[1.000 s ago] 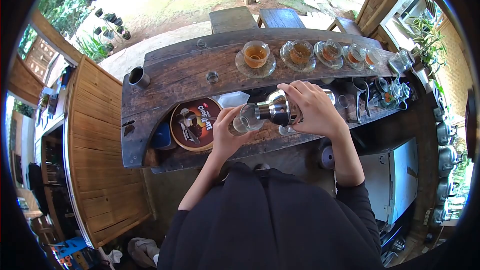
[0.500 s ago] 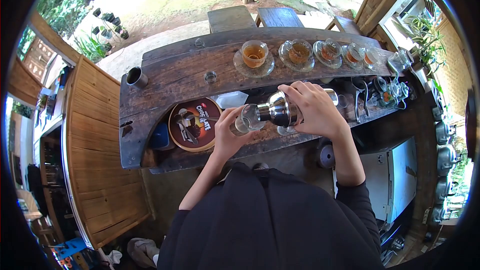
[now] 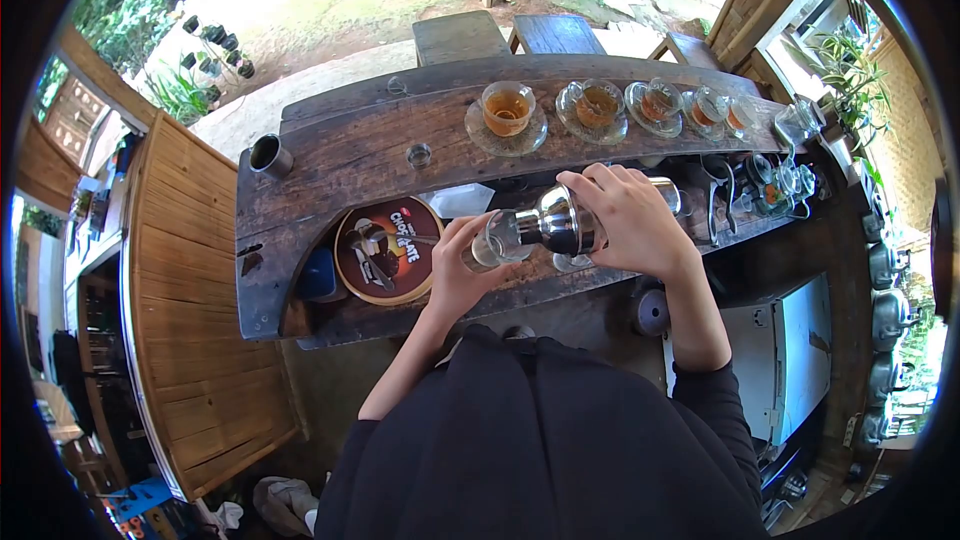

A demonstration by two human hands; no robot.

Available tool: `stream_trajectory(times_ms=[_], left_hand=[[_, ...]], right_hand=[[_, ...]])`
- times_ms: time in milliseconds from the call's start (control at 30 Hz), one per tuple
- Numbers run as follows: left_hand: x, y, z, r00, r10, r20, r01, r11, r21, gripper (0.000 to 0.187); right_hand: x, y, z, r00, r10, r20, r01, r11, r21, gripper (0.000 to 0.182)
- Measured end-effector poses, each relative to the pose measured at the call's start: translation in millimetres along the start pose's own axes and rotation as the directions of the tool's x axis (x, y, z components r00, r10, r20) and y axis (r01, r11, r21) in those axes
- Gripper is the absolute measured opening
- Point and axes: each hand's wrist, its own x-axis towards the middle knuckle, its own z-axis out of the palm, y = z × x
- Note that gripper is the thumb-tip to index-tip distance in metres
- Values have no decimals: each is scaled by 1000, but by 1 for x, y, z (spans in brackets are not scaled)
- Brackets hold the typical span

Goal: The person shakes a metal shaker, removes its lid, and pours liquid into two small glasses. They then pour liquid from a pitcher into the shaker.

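Note:
My right hand (image 3: 638, 218) is wrapped round a shiny metal cocktail shaker (image 3: 560, 221), tipped on its side with its neck pointing left. The neck meets the rim of a clear drinking glass (image 3: 494, 243), which my left hand (image 3: 457, 268) grips by its side and tilts towards the shaker. Both are held in front of my body, over the counter's lower shelf. Whether liquid runs between them, I cannot tell. Left of my left hand lies a round brown tin (image 3: 388, 249) marked "chocolate", with metal utensils on its lid.
On the wooden counter (image 3: 345, 155) stand glass cups of amber drink (image 3: 507, 109) on saucers, in a row towards the right. A metal cup (image 3: 271, 156) and a small glass (image 3: 419, 155) are on its left part. Glass teapots (image 3: 787, 183) crowd the right shelf.

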Motion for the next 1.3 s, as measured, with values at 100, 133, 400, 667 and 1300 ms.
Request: stream_trajectory(times_ms=[100,133,400,667,1300], left_hand=[[0,-1,1,1000,3,-4,-3,1000,-3,67],[0,-1,2,1000,-3,-8,2,1000,-15,67],[1,-3,3,1000,8,-7,-8,999,-42,66],[2,-3,4,1000,-16,14,17,995,-97,65],[4,-4,4,1000,19,12,-17,989,-144,67]], right_hand=[[1,0,0,1000,-8,-2,8,1000,-2,76],[1,0,-1,1000,-4,7,4,1000,-3,76],[2,-3,-6,1000,9,24,-8,1000,-23,77],[4,-2,-7,999,-5,35,7,999,-36,78],[9,-8,-13,998,6,58,-1,997,-74,73]])
